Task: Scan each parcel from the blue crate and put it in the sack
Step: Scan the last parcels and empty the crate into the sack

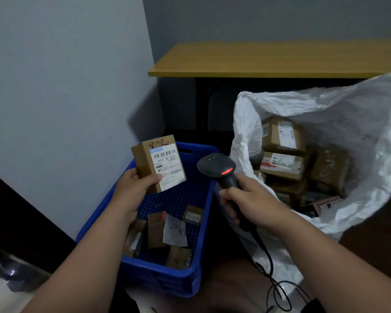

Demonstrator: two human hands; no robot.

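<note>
The left hand (131, 188) is gripping a labelled parcel (158, 162) above the blue crate (203, 199); the right hand (246, 199) is clasping the scanner (219, 170). The label is tilting, possibly causing a misread.

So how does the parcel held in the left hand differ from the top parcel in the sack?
The held parcel is up in the air, gripped by the left hand over the blue crate; the top sack parcel rests on other boxes inside the white sack. The held one's label faces the scanner in the right hand; the other's faces up. Both are brown cardboard with white labels.
</note>
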